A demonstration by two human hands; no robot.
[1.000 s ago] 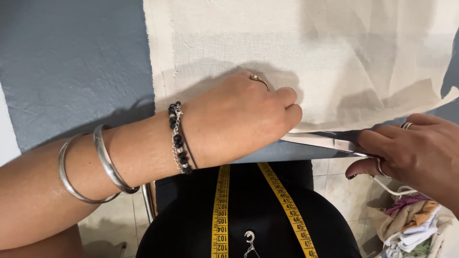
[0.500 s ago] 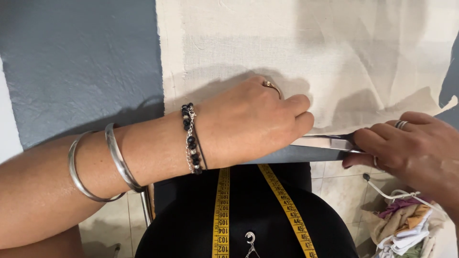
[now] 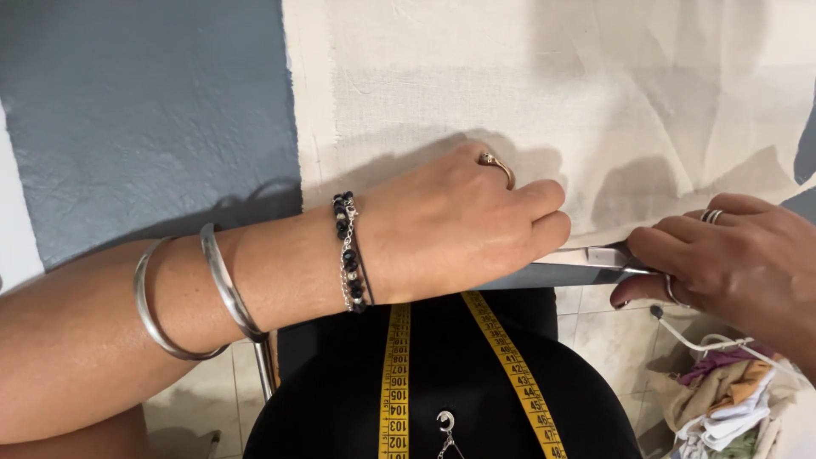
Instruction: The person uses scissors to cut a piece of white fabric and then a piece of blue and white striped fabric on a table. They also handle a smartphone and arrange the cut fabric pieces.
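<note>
— Where is the cream woven cloth [image 3: 527,93] from where you stand?

— Spread on the grey-blue table top [image 3: 144,110], covering its right part; the left part lies bare.

— And the hands?

— The left hand [image 3: 450,225] rests on the near edge of the cloth, forearm coming in from the left. The right hand [image 3: 739,259] sits to its right, at the same edge, well over on the right side.

— Between them?

— The steel scissors [image 3: 586,259], blades lying along the cloth's near edge, tips touching the left hand's knuckles.

— Nearer the person?

— The yellow tape measure [image 3: 395,374] hangs in two strands below the left hand. A heap of mixed fabric scraps [image 3: 731,404] lies on the floor, lower right, under the right hand.
</note>
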